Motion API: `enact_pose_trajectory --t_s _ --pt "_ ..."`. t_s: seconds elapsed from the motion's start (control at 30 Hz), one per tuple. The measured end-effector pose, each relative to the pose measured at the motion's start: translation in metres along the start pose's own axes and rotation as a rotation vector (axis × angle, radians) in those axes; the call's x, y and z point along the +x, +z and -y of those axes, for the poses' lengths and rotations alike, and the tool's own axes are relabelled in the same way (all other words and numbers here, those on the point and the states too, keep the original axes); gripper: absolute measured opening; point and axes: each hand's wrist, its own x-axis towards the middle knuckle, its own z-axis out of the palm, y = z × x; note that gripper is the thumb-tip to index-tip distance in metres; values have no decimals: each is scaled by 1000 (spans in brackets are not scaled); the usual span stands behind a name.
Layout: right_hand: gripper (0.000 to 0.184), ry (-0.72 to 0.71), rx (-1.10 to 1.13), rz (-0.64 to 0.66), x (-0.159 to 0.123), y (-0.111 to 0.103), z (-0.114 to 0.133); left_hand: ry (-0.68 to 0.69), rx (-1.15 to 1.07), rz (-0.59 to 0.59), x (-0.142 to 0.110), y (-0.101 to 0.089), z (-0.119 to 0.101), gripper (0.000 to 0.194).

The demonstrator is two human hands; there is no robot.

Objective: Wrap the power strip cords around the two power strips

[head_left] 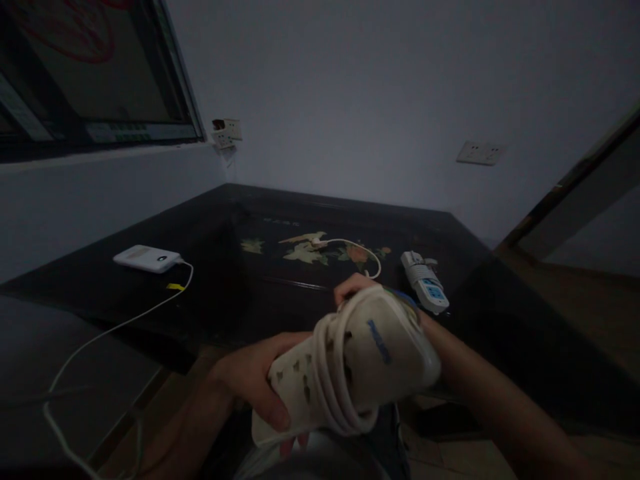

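Note:
A white power strip point(395, 347) with blue lettering is held up in front of me, tilted, and its thick white cord point(336, 373) is wrapped several times around the middle. Gripping the near end with the sockets, my left hand point(260, 380) has its thumb on top and fingertips underneath. Behind the strip, my right hand point(353, 287) is curled at the cord where it comes off the wrap; most of its fingers are hidden. From there the loose cord curves over the dark table to its plug point(319, 243).
Another power strip point(425, 283), its cord wrapped round it, lies on the table at right. At left a white power bank point(147, 259) has a thin cable running off the dark table point(215, 313). Wall sockets point(481, 153) and a window point(100, 73) are behind.

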Motion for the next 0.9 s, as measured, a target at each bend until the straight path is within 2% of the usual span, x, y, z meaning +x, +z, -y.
enact_pose_trajectory --t_s 0.1,0.2,0.3,0.43,0.6,0.77,0.9 --pt "39 7 -229 203 19 -17 8 -89 444 27 0 -8 -18 58" --pt "37 17 -520 230 38 -30 25 -99 874 10 3 -11 -29 50" --pt "31 1 -629 271 55 -39 50 -123 1155 -113 6 -10 -33 40" --pt "21 -34 -678 273 67 -49 80 -135 1297 -304 9 -16 -37 41" --pt "12 -111 -802 164 70 -52 102 -193 1437 -547 8 -37 -46 48" --pt "10 -122 -903 25 75 -43 101 -221 1560 -743 2 -51 -53 50" --pt "10 -120 -876 -71 82 -32 92 -212 1611 -877 -5 -57 -56 50"
